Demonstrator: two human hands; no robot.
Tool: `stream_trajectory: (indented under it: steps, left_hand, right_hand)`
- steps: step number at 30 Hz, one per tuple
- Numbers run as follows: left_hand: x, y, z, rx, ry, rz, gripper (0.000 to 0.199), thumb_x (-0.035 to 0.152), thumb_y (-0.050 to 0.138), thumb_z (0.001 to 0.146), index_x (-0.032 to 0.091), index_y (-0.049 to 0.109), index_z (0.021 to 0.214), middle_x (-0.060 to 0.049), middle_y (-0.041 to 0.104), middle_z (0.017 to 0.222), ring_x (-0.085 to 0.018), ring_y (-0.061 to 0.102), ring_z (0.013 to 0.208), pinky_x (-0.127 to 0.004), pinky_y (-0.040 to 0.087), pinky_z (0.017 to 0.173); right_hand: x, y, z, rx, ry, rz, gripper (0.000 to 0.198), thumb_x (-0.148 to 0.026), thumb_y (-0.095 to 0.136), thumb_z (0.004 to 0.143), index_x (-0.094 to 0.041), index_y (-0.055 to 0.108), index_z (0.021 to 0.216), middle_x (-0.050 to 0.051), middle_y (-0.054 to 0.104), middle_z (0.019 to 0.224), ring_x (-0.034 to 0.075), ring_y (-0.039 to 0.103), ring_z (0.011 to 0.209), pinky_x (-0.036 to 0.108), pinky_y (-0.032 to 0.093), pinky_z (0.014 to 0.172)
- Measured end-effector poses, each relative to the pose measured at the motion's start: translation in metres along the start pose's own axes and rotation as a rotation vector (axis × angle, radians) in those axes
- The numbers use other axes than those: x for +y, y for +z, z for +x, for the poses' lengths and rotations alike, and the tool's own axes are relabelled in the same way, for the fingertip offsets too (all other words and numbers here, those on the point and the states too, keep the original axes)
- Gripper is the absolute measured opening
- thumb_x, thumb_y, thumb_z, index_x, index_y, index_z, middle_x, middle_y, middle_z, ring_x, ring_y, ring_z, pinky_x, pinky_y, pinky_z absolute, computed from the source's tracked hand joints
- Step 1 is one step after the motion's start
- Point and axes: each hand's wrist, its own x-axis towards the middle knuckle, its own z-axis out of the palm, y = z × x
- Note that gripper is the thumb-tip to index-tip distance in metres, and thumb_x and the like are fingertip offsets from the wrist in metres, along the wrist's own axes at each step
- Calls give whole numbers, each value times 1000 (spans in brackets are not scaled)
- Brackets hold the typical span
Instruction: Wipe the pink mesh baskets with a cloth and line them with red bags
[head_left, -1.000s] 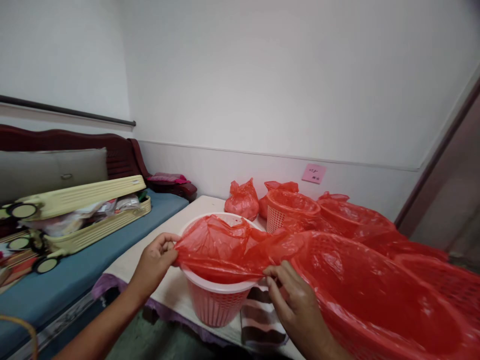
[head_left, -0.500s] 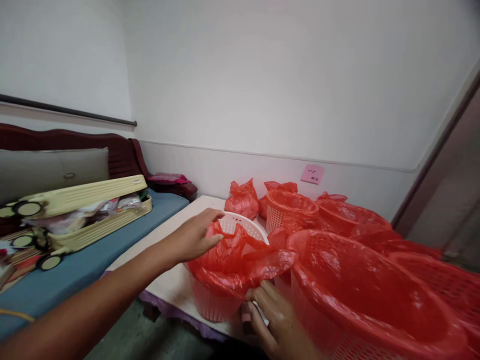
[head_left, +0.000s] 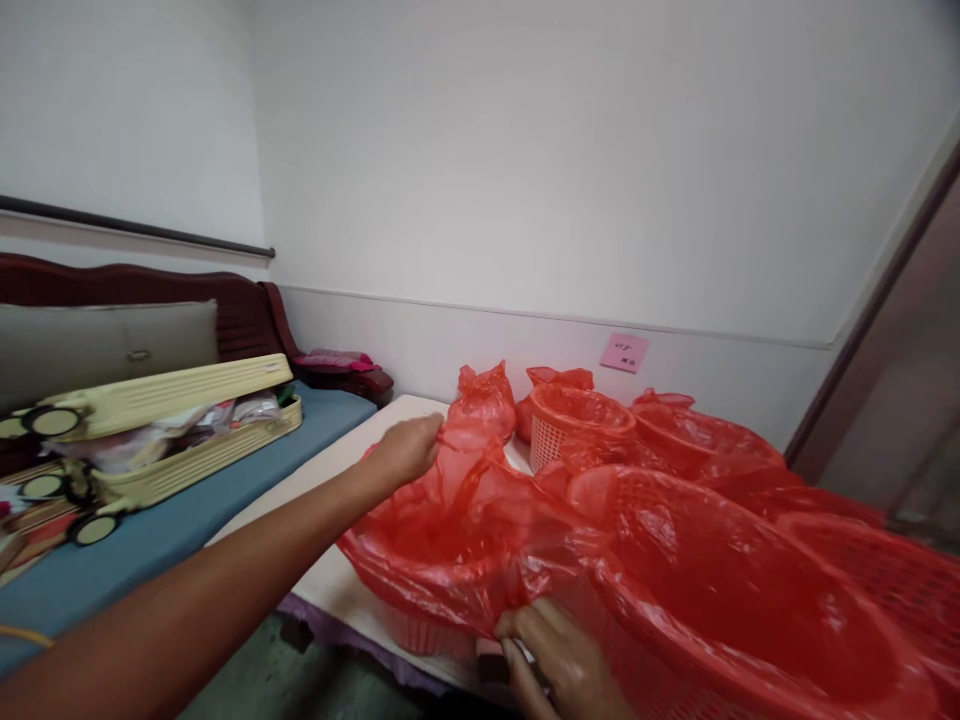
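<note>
A thin red plastic bag [head_left: 457, 530] is spread over the mouth of a white basket [head_left: 420, 630], hiding its rim. My left hand [head_left: 411, 447] is closed on the bag's edge at the far left side of the basket. Down at the near right, my right hand [head_left: 555, 650] grips the bag's front edge. A small whitish thing shows between that hand's fingers, too little of it to name. Right beside stands a large basket [head_left: 750, 590] lined with the same kind of red bag.
Behind are a smaller lined basket [head_left: 547, 440], a knotted red bag [head_left: 484, 400] and more lined baskets [head_left: 705, 440]. A pink note [head_left: 624, 352] sticks to the wall. At left, a half-open cream suitcase [head_left: 187, 390] lies on a blue mattress [head_left: 315, 410].
My left hand has closed and pulled the bag out over the basket's far rim, which was bare before. The right hand stays at the near edge, still gripping.
</note>
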Motion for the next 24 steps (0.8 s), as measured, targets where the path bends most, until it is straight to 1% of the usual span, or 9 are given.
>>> stream_trajectory:
  steps: [3,7,10,12,14,16,19,21,24]
  left_hand:
    - [-19,-1,5,114,-163,-9,33,38,52,92,18,56,117,-8,61,113,-22,60,101,-46,48,88]
    - [-52,17,3,53,-311,-95,27,37,56,90,17,61,107,-6,63,107,-20,61,96,-42,50,85]
    - [-69,26,-3,-24,-424,-201,24,36,60,88,16,62,102,-5,65,101,-18,63,89,-38,53,78]
    - [-75,25,-6,-72,-490,-293,23,34,61,88,15,63,99,-4,66,95,-16,64,81,-34,54,71]
    - [-79,19,-9,-109,-545,-386,22,34,61,88,14,63,96,-2,66,89,-14,63,73,-30,54,65]
    - [-82,12,-12,-133,-591,-464,23,35,61,88,13,63,91,0,65,83,-13,63,69,-28,53,61]
    - [-85,6,-20,-134,-647,-561,23,35,62,87,12,63,86,2,63,77,-12,60,64,-25,51,56]
    - [-85,5,-25,-131,-675,-617,21,34,62,87,13,62,84,2,62,75,-10,58,60,-24,49,53]
    - [-83,1,-31,-171,-694,-686,23,35,60,88,13,61,81,4,59,69,-8,54,53,-22,46,49]
  right_hand:
    - [3,-6,0,72,89,113,18,-13,40,91,-21,55,84,2,60,77,14,58,72,23,45,62]
    - [15,-22,6,286,256,124,17,-21,44,92,-22,56,81,0,58,73,14,58,67,24,46,62]
    - [34,-33,11,251,340,110,20,-25,45,92,-22,56,76,0,57,70,14,57,64,25,46,59]
    - [47,-38,14,218,394,87,22,-28,45,92,-21,56,73,0,56,69,15,57,64,26,46,58]
    - [56,-44,18,254,431,19,21,-30,45,91,-21,56,75,1,57,72,16,58,65,29,47,60]
    - [56,-50,24,334,398,-111,17,-29,45,90,-21,58,83,4,60,84,19,60,76,34,49,69]
    - [35,-52,37,408,190,-283,18,-24,47,90,-19,58,104,11,57,109,25,56,102,45,46,88]
    - [13,-46,45,341,54,-297,25,-21,49,90,-18,56,114,14,54,117,27,52,110,47,45,91]
    - [-11,-24,53,140,-41,-268,37,-19,58,85,-18,53,122,14,55,120,30,51,112,49,48,89]
